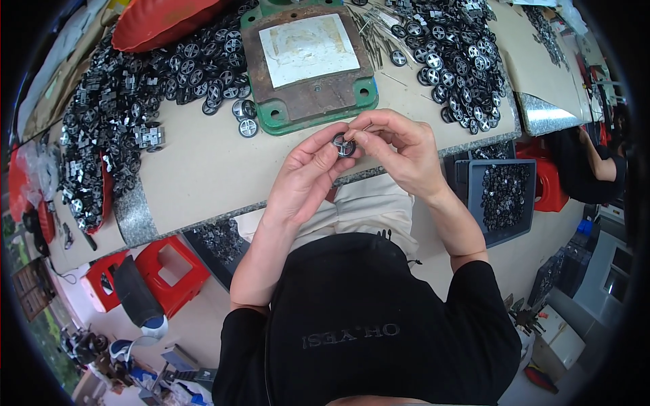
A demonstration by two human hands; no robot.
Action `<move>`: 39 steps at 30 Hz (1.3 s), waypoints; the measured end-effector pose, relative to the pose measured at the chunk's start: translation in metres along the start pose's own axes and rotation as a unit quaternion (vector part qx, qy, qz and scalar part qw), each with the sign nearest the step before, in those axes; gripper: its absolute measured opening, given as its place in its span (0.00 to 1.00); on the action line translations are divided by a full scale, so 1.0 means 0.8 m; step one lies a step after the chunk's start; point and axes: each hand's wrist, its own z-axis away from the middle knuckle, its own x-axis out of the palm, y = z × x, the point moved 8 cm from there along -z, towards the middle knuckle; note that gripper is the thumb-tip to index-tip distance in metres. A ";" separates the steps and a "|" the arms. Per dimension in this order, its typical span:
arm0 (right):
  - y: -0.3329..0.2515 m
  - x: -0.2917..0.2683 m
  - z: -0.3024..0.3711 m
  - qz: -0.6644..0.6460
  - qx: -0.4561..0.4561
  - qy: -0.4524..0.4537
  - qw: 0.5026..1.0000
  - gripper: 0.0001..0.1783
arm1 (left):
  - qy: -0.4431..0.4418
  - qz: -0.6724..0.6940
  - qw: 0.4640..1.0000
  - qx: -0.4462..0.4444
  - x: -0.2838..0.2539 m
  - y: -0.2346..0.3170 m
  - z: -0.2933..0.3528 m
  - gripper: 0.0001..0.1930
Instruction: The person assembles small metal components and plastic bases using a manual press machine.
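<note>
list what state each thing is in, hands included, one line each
left hand, closed on a small wheel
right hand, fingers pinched on a thin metal pin
small wheel, held; whether the pin enters it is unclear
loose wheels, heaped on the table
metal block, flat on the table, rusty on top
white pad, lying on the block, stained
grey bin, open, holding small parts

Short line of dark lettering (pixel 351 335), upside down in view, across front of black shirt (pixel 379 291).
</note>
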 end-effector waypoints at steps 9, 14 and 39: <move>-0.022 0.000 0.008 0.144 -0.104 0.051 0.983 0.08 | 0.057 -0.078 0.992 0.086 -0.007 0.005 0.000 0.16; -0.012 -0.002 0.015 0.096 -0.077 0.056 0.991 0.08 | 0.046 -0.026 0.997 0.054 -0.004 -0.001 -0.003 0.15; -0.021 -0.150 -0.084 0.567 0.001 0.030 0.823 0.16 | 0.042 -0.049 0.998 0.011 -0.016 -0.003 -0.002 0.16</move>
